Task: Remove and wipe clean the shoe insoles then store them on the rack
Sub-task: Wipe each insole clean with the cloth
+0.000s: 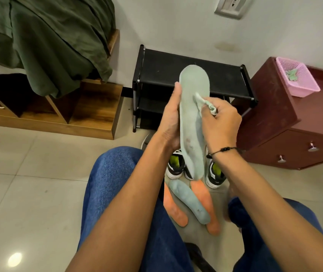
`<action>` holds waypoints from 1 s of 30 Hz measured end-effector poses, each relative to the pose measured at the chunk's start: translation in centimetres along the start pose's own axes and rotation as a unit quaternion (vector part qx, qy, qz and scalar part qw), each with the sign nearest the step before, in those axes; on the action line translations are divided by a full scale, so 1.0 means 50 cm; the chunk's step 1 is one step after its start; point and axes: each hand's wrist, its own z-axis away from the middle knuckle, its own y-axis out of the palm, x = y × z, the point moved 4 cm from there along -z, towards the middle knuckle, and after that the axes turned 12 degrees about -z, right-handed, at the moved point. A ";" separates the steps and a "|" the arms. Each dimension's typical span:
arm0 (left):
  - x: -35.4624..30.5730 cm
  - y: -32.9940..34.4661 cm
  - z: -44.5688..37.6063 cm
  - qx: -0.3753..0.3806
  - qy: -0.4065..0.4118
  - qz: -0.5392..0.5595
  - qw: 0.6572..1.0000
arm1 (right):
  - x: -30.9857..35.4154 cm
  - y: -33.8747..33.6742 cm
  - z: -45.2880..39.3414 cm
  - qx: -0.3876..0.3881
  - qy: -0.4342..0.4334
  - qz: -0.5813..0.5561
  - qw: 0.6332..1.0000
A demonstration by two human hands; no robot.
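The left hand holds a pale green insole up in front of the black rack. The right hand pinches a small cloth against it. No words can be read anywhere

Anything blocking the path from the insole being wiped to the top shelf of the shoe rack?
Nothing visible. The pale green insole, held by the left hand and wiped with a cloth pinched in the right hand, is up in front of the black rack; its visible top shelf carries nothing.
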 end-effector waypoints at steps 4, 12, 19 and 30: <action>-0.008 -0.012 0.004 -0.007 0.009 0.031 0.999 | 0.019 0.015 -0.022 0.042 -0.070 0.053 0.995; -0.021 -0.016 0.004 -0.035 0.054 0.078 0.995 | 0.071 0.031 -0.021 0.103 -0.280 0.096 0.950; -0.012 -0.010 0.013 0.022 0.022 0.113 0.993 | 0.070 0.032 0.052 0.131 -0.389 0.166 0.896; -0.001 -0.003 0.002 0.008 0.029 0.094 0.995 | 0.077 -0.021 -0.023 0.127 -0.291 0.103 0.943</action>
